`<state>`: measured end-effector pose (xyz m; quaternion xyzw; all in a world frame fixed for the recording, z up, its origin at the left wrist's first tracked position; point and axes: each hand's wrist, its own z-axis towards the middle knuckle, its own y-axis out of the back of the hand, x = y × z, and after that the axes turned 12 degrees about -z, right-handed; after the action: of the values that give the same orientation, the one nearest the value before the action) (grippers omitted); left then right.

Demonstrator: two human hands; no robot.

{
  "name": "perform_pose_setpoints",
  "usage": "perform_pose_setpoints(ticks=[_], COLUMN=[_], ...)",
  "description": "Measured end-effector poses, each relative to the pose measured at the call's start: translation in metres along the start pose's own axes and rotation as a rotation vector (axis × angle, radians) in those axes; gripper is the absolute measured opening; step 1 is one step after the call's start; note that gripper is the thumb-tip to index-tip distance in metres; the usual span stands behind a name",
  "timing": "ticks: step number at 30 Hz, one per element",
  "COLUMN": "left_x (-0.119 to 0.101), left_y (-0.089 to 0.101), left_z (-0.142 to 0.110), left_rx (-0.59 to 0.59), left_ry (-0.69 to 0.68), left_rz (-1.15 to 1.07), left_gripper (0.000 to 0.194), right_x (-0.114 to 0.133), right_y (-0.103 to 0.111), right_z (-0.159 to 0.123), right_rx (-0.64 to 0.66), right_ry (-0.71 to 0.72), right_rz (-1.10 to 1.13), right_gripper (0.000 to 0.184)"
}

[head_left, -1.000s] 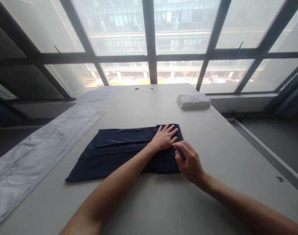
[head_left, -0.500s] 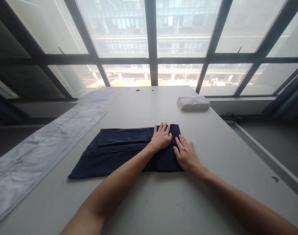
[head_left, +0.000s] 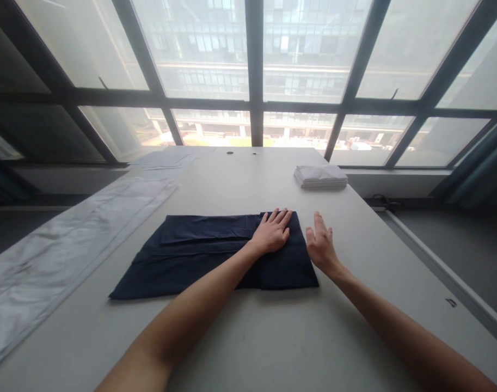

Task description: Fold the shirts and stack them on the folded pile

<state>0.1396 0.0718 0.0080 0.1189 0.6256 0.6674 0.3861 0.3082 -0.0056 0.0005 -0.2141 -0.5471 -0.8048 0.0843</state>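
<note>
A folded dark navy cloth, perhaps a garment, lies flat across the middle of the white table. Its right part is folded over into a straight panel, and its left end slants out to a point. On that right part rests my left hand, palm down with fingers spread. My right hand is just past the cloth's right edge, fingers extended, holding nothing; whether it touches the edge I cannot tell. My left forearm hides some of the cloth's near edge.
A neat stack of folded white cloth sits at the table's far right. Along the left side runs a long, wrinkled white cloth. Large framed windows stand beyond the table's far edge, and a dark curtain hangs at the right.
My right hand has come off the cloth and shifted right, uncovering its right edge. My left hand has slid slightly right, staying on the cloth.
</note>
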Motion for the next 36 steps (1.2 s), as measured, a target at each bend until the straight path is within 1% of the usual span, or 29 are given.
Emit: perform_pose_setpoints(ticks=[2, 3, 7, 9, 12, 14, 18, 20, 22, 24, 26, 29, 32, 36], left_x=[0.0, 0.0, 0.002, 0.003, 0.003, 0.003, 0.002, 0.001, 0.0, 0.0, 0.0, 0.001, 0.002, 0.002], left_y=[-0.003, -0.004, -0.006, -0.006, -0.006, -0.006, -0.006, -0.005, -0.004, -0.003, -0.002, -0.002, -0.003, -0.002], left_z=[0.0, 0.0, 0.0, 0.0, -0.001, -0.001, 0.0, 0.0, 0.0, 0.0, -0.001, -0.001, 0.0, 0.001], left_rx=[-0.059, -0.065, -0.024, -0.029, -0.034, -0.033, -0.036, -0.039, -0.039, -0.035, -0.022, 0.001, 0.003, -0.002], left_ry=[0.04, 0.055, 0.059, 0.061, 0.068, 0.066, 0.07, 0.075, 0.071, 0.062, 0.054, 0.057, 0.062, 0.062], left_rz=[0.02, 0.033, 0.059, 0.06, 0.056, 0.05, 0.043, 0.042, 0.043, 0.044, 0.047, 0.056, 0.056, 0.042], left_gripper=[0.063, 0.062, 0.059, 0.058, 0.058, 0.058, 0.059, 0.059, 0.059, 0.058, 0.058, 0.057, 0.056, 0.056], right_x=[0.002, 0.005, 0.022, 0.027, 0.025, 0.019, 0.008, 0.006, 0.009, 0.014, 0.02, 0.026, 0.027, 0.026], right_y=[-0.001, -0.003, -0.016, -0.024, -0.033, -0.035, -0.029, -0.023, -0.017, -0.013, -0.013, -0.015, -0.017, -0.017], right_z=[0.013, 0.019, 0.039, 0.046, 0.052, 0.056, 0.067, 0.07, 0.066, 0.053, 0.035, 0.009, -0.002, -0.001], right_rx=[0.002, 0.02, 0.13, 0.192, 0.305, 0.336, 0.342, 0.29, 0.206, 0.163, 0.189, 0.252, 0.283, 0.28], right_ry=[-0.023, -0.008, 0.189, 0.226, 0.194, 0.19, 0.121, 0.097, 0.108, 0.145, 0.227, 0.335, 0.321, 0.302], right_rz=[-0.015, -0.029, -0.149, -0.249, -0.351, -0.383, -0.391, -0.361, -0.303, -0.226, -0.164, -0.142, -0.146, -0.163], right_gripper=[0.065, 0.065, 0.064, 0.063, 0.061, 0.061, 0.061, 0.059, 0.058, 0.058, 0.059, 0.059, 0.06, 0.061])
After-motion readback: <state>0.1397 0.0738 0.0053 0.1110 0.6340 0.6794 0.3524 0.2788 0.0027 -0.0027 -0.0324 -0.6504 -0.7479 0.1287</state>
